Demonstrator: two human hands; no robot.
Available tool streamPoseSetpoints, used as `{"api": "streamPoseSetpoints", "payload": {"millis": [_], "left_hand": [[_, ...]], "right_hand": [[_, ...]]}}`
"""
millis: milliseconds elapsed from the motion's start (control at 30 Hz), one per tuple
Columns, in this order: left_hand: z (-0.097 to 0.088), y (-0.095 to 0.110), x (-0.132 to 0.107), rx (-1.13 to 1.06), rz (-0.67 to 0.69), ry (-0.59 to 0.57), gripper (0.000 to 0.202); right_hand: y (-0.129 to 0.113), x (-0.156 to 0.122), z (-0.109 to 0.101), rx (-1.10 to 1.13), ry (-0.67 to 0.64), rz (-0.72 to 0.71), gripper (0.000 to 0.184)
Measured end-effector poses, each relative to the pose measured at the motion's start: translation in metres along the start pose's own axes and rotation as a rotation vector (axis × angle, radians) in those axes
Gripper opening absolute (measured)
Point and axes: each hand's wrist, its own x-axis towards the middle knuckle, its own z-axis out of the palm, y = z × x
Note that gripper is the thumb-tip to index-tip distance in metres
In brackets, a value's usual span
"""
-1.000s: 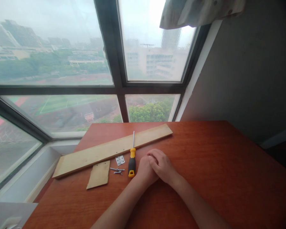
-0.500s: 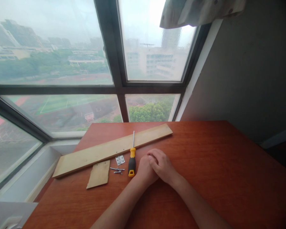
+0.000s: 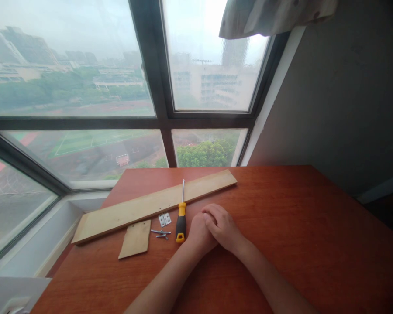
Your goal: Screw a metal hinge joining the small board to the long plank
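Note:
My left hand (image 3: 198, 229) rests on the table, closed. Folded over its fingers is my right hand (image 3: 222, 221), closed too, so part of the left is hidden. No object shows in either. Just left of them lies a screwdriver (image 3: 181, 222) with a yellow and black handle, its shaft across a long wooden board (image 3: 127, 213). Beside the screwdriver are a small metal hinge (image 3: 165, 219) and several screws (image 3: 161, 233). A small wooden piece (image 3: 136, 240) with two holes near its top edge lies further left, close to the board.
The reddish-brown table (image 3: 298, 226) reaches to the window (image 3: 203, 120) behind it. A grey wall (image 3: 340, 104) stands on the right, and a hanging cloth (image 3: 271, 17) covers part of the upper pane. The board's left end lies near the table's left edge.

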Motion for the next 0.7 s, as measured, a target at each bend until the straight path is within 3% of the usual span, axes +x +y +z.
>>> {"api": "streamPoseSetpoints", "payload": {"millis": [700], "left_hand": [[0.0013, -0.0006, 0.0001, 0.001, 0.003, 0.005, 0.026]], "right_hand": [[0.0000, -0.0007, -0.0006, -0.005, -0.015, 0.013, 0.017]]}}
